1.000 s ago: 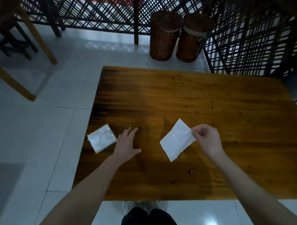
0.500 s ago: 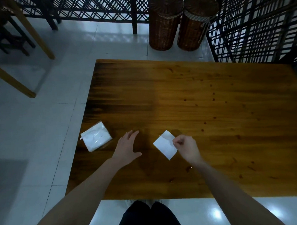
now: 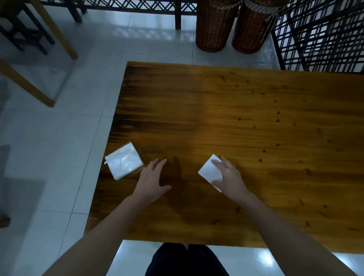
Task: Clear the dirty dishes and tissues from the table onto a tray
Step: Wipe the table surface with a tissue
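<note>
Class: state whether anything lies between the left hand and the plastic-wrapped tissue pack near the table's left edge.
Nothing visible does: the left hand lies open on the table right beside the tissue pack.

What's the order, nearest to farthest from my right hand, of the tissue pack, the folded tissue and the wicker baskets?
1. folded tissue: under the right hand, touched by its fingers.
2. tissue pack: off to the left, at the left edge of the table.
3. wicker baskets: on the floor beyond the table's far edge.
</note>
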### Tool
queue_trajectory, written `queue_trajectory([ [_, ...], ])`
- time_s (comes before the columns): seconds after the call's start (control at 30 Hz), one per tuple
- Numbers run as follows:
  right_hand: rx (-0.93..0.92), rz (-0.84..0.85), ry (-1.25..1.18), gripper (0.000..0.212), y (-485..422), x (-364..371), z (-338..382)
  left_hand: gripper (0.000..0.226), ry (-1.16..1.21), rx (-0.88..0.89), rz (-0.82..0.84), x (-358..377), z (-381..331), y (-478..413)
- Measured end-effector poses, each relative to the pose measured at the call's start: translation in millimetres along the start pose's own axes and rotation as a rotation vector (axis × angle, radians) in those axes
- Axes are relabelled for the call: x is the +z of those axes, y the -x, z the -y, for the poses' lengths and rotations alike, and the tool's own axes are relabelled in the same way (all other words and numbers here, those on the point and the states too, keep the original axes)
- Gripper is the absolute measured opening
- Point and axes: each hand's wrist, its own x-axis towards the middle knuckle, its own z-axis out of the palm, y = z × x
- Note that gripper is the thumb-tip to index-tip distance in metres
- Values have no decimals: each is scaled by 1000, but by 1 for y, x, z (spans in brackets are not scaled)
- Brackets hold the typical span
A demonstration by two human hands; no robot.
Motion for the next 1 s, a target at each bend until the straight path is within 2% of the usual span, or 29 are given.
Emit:
queue_trajectory([
  [0.3, -163, -79, 321, 39, 0, 13, 0, 88, 33, -26, -2, 0, 6, 3],
  [0.63, -147, 55, 295, 28, 18, 29, 5, 82, 34, 38, 9, 5, 2, 4],
  [0.77, -132, 25, 257, 24, 27, 33, 3, 81, 6, 91, 31, 14, 0, 6],
  [1.0, -167, -6, 140, 31, 66, 47, -1, 82, -40, 152, 56, 28, -1, 9],
])
